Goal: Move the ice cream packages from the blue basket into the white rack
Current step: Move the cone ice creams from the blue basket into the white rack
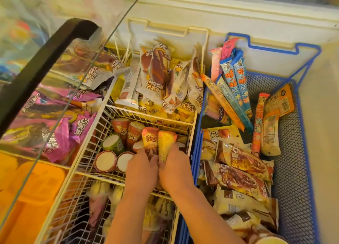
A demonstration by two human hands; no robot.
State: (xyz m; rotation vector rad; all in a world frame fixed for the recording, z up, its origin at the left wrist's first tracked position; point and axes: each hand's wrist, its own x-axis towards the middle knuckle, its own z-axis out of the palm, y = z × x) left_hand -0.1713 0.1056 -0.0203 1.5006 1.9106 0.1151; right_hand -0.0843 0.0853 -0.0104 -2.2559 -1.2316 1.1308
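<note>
Two bare hands reach side by side into the middle compartment of the white rack (191,133), a wire basket sitting inside an open chest freezer. The left hand (142,168) has its fingers closed around the lower part of a yellow and brown cone package (150,142) with an orange top, held upright. The right hand (175,168), touching the left, is closed around a second yellow cone package (166,144) just beside the first. To the left of these two in the same compartment, more cones (117,146) stand or lie with their round white lids showing. The rack's far compartment is crowded with white and brown ice cream bar wrappers (157,78), and its near compartment, under the forearms, holds blurred cones. Directly right of the rack, touching it, is the blue basket (300,142), with brown and yellow ice cream packages (244,172) piled along its left side and long tube-shaped ice pops (233,86) leaning at its far end. Left of the rack, a sliding glass lid (60,64) with a black handle covers purple wrappers (55,133).
</note>
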